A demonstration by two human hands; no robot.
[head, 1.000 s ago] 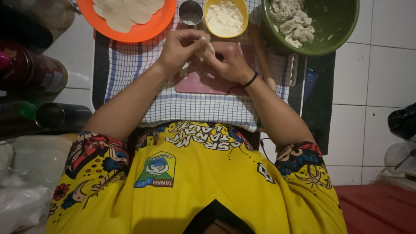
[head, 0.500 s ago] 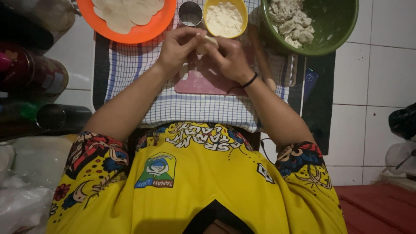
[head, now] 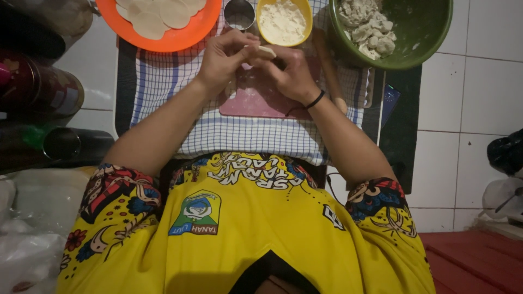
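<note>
My left hand (head: 224,57) and my right hand (head: 291,73) meet over a floury pink cutting board (head: 256,100) on a blue-checked cloth (head: 163,81). Between their fingertips they pinch a small pale piece of dough (head: 266,51). My right wrist wears a black band. Just beyond the hands stand a yellow bowl of white flour (head: 283,22) and a small metal cup (head: 239,13). An orange plate (head: 174,39) with several flat round dough wrappers lies at the far left, and a green bowl (head: 419,32) with pale lumpy filling at the far right.
A wooden rolling pin (head: 329,71) lies right of the board. Dark jars and bottles (head: 38,92) stand at the left on white floor tiles. Plastic bags (head: 27,228) lie at lower left, a phone (head: 389,100) sits right of the cloth, and a red surface (head: 479,261) shows at lower right.
Both hands stay together at the same spot over the board, with fingers shifting slightly on the dough piece. Nothing else has moved.
</note>
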